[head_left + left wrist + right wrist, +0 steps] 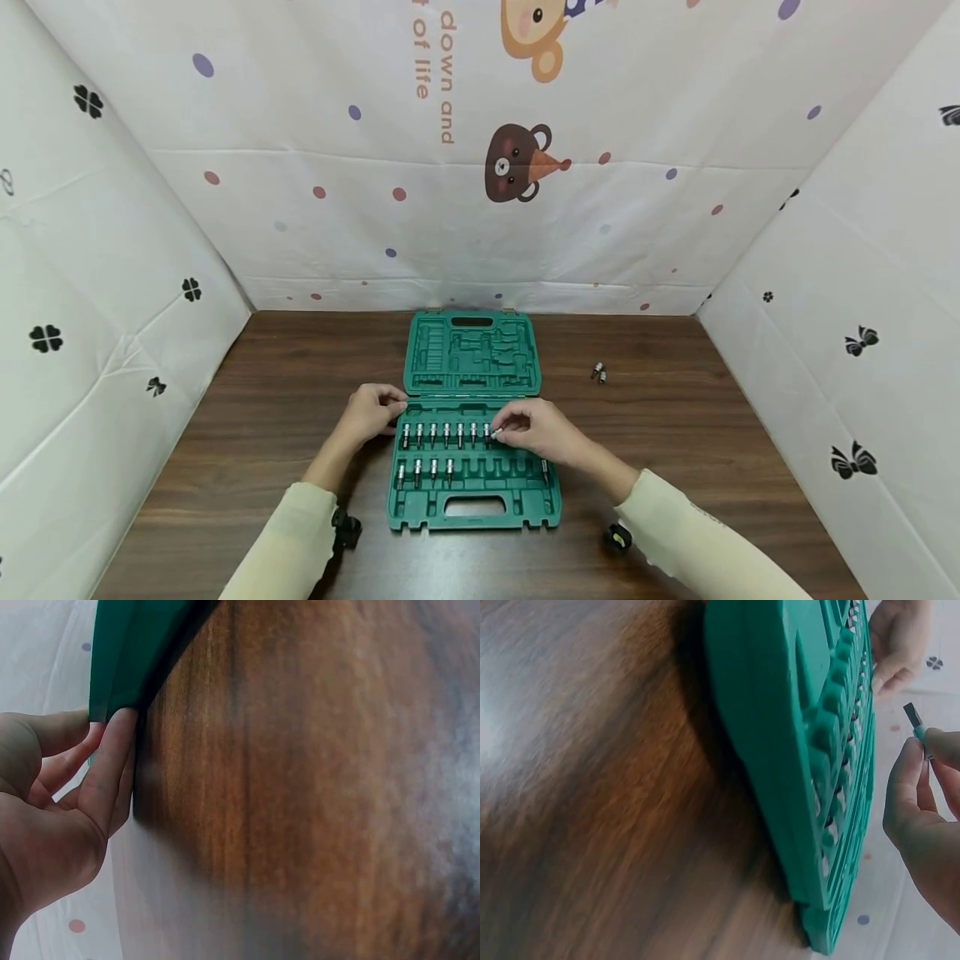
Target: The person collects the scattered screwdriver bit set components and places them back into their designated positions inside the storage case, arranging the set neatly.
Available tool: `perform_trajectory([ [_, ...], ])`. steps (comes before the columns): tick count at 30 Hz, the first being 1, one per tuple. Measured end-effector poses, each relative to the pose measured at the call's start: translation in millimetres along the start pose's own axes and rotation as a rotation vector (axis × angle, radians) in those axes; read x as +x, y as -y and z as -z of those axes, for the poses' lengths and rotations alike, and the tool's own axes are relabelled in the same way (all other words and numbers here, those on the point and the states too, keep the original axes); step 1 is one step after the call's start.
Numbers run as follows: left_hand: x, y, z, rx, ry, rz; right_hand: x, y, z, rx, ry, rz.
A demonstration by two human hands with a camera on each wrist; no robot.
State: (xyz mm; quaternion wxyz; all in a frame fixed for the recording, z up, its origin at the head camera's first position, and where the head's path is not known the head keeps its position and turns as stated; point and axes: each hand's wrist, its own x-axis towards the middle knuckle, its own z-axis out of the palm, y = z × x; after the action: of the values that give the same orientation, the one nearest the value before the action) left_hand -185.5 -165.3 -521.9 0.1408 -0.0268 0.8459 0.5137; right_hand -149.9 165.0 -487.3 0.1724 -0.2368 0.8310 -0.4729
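Observation:
A green plastic tool case (pixel 474 486) lies unfolded on the table, its moulded lid (pixel 472 354) spread out behind. Several silver-and-dark bit sockets (pixel 447 435) stand in its back row, with more in the front row and one bit socket (pixel 545 472) at the right end. My right hand (pixel 540 429) pinches a small bit socket (pixel 913 715) between thumb and fingertips, above the right part of the back row. At the case's left edge, near the hinge, my left hand (pixel 369 414) grips the rim with thumb and fingers (pixel 112 761).
Two loose bit sockets (pixel 599 372) lie on the brown wooden table (pixel 645 400), right of the lid. White patterned cloth (pixel 480 242) walls the table at the back and both sides. The case's carrying handle (pixel 475 521) faces the near side.

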Motion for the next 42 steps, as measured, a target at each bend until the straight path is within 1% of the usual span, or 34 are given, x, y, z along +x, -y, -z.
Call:
perform_trajectory([
  [5,0.4,-0.6,-0.1,0.003,0.001,0.000,3,8,-8,-0.035,0.054,0.043],
  [9,0.5,-1.6,-0.3,0.011,0.000,0.002,6,12,-14,-0.082,0.092,0.040],
  [16,1.0,-4.1,-0.2,0.016,0.001,0.002,10,18,-25,-0.122,0.124,0.024],
  [25,2.1,-4.6,-0.4,0.010,0.009,0.005,15,21,-37,-0.244,0.154,0.081],
  [28,1.9,-3.9,-0.5,0.013,0.010,0.007,15,22,-40,-0.287,0.156,0.094],
  [39,-0.2,-0.9,0.9,0.023,0.008,0.000,17,24,-52,-0.348,0.130,0.094],
  [42,-0.1,-0.1,0.7,0.023,0.008,0.004,17,26,-54,-0.392,0.117,0.096],
])
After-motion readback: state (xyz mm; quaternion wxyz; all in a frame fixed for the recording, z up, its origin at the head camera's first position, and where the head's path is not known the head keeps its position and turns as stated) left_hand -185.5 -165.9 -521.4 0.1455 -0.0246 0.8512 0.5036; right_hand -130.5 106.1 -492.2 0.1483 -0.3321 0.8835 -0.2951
